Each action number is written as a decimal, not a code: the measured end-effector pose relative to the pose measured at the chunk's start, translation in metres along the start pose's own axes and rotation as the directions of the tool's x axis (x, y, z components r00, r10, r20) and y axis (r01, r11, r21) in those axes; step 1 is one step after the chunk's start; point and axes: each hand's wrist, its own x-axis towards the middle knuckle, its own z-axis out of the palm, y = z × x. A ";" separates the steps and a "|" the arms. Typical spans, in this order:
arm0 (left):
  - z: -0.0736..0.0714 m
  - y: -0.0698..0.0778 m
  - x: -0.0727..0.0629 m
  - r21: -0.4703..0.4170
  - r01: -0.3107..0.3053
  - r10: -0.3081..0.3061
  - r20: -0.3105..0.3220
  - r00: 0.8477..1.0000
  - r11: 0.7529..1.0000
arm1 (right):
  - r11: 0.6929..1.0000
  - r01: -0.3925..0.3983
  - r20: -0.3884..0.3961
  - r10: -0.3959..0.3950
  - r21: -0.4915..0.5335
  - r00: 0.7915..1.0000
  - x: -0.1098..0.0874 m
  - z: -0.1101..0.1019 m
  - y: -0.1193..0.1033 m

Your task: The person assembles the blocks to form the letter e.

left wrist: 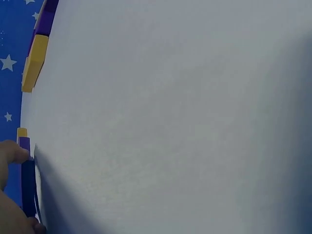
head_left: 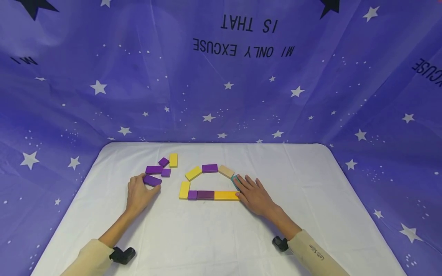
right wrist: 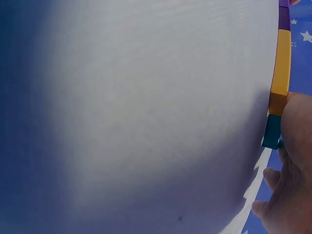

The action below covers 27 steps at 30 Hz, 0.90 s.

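Observation:
A purple block (head_left: 152, 180) lies between the thumb and fingers of my left hand (head_left: 139, 193), which pinches it at its ends on the left of the table. Over the right side of a ring of blocks, my right hand (head_left: 257, 197) is spread with fingers extended, partly covering a teal block (head_left: 236, 183). Its thumb touches the end of a long orange-yellow block (head_left: 226, 196). In the right wrist view, another teal face (right wrist: 272, 131) adjoins that long block's end. The ring also has a tan block (head_left: 226, 171), a purple block (head_left: 210, 168) and yellow blocks (head_left: 184, 190).
Beside the left hand are several loose blocks: a long purple block (head_left: 154, 170), small purple blocks (head_left: 166, 173) and an upright-lying yellow block (head_left: 173, 160). A white cloth (head_left: 207, 237) covers the table. Behind it hangs a blue star-print curtain (head_left: 207, 88).

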 end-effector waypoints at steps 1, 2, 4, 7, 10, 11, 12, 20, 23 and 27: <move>0.000 0.000 -0.002 -0.021 -0.003 0.003 0.015 1.000 1.000 | 1.000 0.004 -0.004 -0.004 0.000 1.000 0.000 0.000 0.000; 0.000 0.000 -0.004 -0.041 -0.006 0.008 0.029 1.000 0.999 | 1.000 0.008 -0.009 -0.008 -0.001 1.000 0.000 0.000 0.000; -0.001 0.001 -0.008 -0.068 -0.019 0.023 0.048 0.999 0.997 | 1.000 0.015 -0.017 -0.015 -0.002 1.000 0.001 -0.001 -0.001; -0.001 0.004 -0.014 -0.103 -0.049 0.056 0.071 0.996 0.993 | 1.000 0.021 -0.026 -0.021 -0.003 0.999 0.001 -0.002 -0.001; -0.001 0.008 -0.021 -0.129 -0.091 0.106 0.112 0.988 0.987 | 1.000 0.016 -0.021 -0.016 -0.002 1.000 0.001 -0.003 -0.001; -0.001 0.010 -0.024 -0.142 -0.105 0.124 0.131 0.984 0.984 | 1.000 0.014 -0.021 -0.014 0.003 1.000 0.001 -0.003 -0.002; -0.001 0.012 -0.027 -0.152 -0.118 0.141 0.149 0.979 0.981 | 1.000 0.011 -0.017 -0.011 0.004 1.000 0.000 -0.003 -0.002; 0.007 0.025 -0.049 -0.224 -0.194 0.243 0.214 0.946 0.955 | 1.000 -0.009 0.015 0.008 0.006 1.000 0.000 0.000 -0.001; 0.010 0.028 -0.057 -0.244 -0.208 0.265 0.230 0.936 0.947 | 1.000 -0.010 0.022 0.010 0.004 1.000 0.000 0.000 -0.001; 0.015 0.031 -0.065 -0.261 -0.236 0.303 0.255 0.918 0.936 | 1.000 -0.011 0.026 0.011 -0.006 1.000 0.001 -0.001 -0.001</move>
